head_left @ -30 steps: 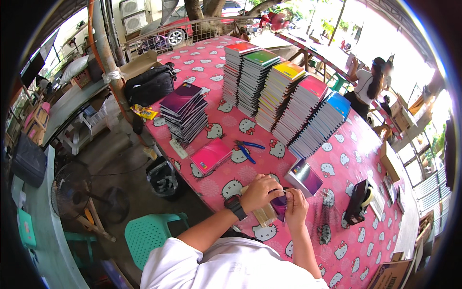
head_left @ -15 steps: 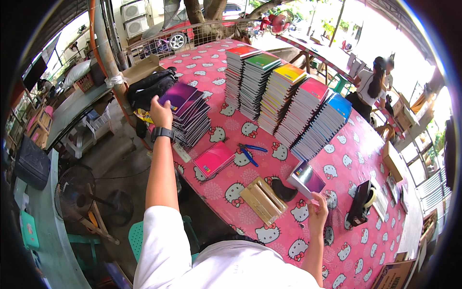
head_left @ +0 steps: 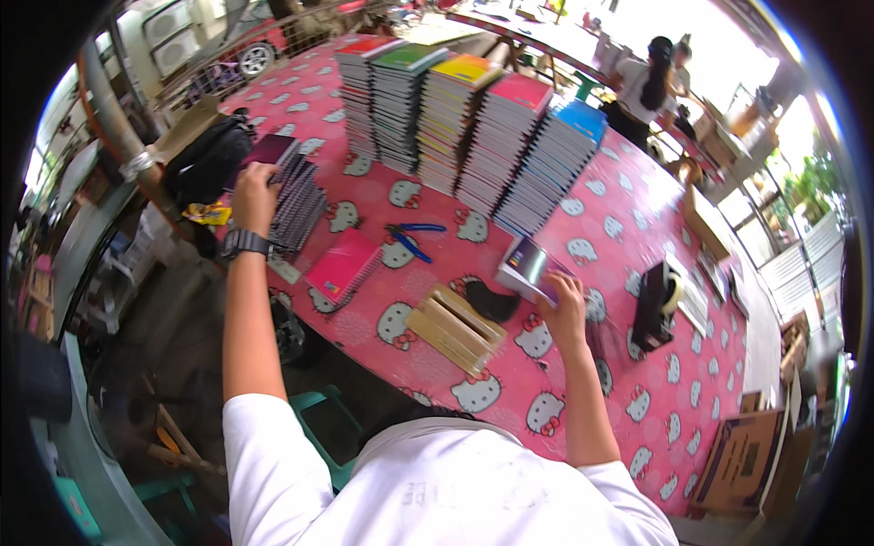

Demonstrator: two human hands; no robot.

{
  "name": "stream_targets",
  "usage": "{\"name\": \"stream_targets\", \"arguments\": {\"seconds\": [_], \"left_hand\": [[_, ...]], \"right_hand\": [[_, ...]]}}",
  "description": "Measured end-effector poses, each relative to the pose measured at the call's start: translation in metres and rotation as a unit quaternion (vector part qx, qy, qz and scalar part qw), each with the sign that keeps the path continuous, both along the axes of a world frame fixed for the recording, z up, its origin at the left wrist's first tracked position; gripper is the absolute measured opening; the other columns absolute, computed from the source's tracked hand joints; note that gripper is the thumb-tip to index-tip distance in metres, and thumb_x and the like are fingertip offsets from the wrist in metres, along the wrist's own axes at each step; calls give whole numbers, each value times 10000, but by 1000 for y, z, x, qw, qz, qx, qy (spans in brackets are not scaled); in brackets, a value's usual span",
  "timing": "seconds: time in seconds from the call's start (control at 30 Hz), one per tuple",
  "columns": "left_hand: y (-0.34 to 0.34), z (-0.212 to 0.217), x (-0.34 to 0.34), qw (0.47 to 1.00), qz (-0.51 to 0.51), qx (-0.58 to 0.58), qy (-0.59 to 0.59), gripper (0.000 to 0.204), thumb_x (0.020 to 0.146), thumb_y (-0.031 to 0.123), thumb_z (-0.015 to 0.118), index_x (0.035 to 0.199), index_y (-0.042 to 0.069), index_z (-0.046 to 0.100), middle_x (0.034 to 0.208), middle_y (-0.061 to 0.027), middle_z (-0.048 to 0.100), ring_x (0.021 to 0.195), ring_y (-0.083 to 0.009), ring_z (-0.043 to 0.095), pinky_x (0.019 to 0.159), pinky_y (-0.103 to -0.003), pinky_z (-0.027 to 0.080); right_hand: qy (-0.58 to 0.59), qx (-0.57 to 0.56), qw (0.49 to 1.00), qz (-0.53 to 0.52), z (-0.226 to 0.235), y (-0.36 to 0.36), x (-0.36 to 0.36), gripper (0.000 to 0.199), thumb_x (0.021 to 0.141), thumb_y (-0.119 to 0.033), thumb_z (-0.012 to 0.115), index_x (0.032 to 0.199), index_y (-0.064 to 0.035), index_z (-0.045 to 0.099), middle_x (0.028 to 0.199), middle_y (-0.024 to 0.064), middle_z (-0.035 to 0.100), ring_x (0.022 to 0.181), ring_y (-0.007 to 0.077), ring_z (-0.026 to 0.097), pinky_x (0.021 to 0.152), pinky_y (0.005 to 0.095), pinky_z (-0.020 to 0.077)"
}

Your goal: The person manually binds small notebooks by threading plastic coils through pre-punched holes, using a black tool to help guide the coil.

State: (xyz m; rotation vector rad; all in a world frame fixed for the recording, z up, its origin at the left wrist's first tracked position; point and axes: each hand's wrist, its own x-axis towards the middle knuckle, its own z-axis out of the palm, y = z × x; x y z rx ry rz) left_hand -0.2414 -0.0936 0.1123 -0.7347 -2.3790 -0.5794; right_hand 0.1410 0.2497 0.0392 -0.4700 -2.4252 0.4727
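My left hand is at the left edge of a stack of purple spiral notebooks, its fingers curled on the top purple notebook. My right hand pinches the right edge of a purple-covered block of paper, which lies on the table; its binding is not clear. Between the hands are a pink spiral notebook and blue-handled cutting pliers. Nearer me lies a tan wooden block with a groove, beside a black curved object.
Tall notebook stacks in red, green, yellow, pink and blue stand at the back. To the right are a black tape dispenser and a cardboard box. A black bag sits left. Another person is farther back.
The view has shifted, so the table's things appear farther left and higher. My left hand has come lower against the purple stack. My right hand has closer contact with the purple-covered block.
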Motion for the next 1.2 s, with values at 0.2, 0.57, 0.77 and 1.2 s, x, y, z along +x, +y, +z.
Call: {"name": "stream_targets", "arguments": {"seconds": [0.2, 0.57, 0.77, 1.2], "left_hand": [[44, -2, 62, 986, -82, 94, 107, 418, 660, 46, 741, 1053, 72, 602, 1073, -111, 579, 1077, -304, 524, 892, -413, 440], [115, -107, 217, 759, -395, 290, -429, 261, 806, 190, 708, 1028, 63, 657, 1095, -70, 601, 972, -156, 576, 827, -287, 464], [127, -87, 225, 742, -324, 371, -455, 203, 873, 219, 655, 981, 48, 669, 934, -16, 650, 797, -83, 587, 719, -235, 471], [133, -90, 224, 686, -340, 387, -513, 197, 885, 212, 639, 985, 44, 667, 844, 13, 643, 787, -55, 564, 726, -213, 438]], "right_hand": [[-165, 36, 985, -36, -12, 26, -12, 371, 668, -149, 760, 1009, -86, 628, 1046, 71, 597, 1057, 289, 525, 886, 396, 461], [-185, 33, 982, 12, -1, 38, -16, 217, 742, -170, 711, 939, -88, 671, 924, 69, 643, 933, 269, 595, 822, 392, 477], [-68, -153, 985, -36, 2, 52, -9, 213, 733, -164, 714, 929, -83, 690, 853, 64, 672, 833, 253, 628, 760, 373, 500], [-187, 17, 982, 7, 0, 43, -14, 210, 738, -203, 718, 917, -103, 673, 898, 60, 632, 916, 267, 597, 796, 397, 485]]}}
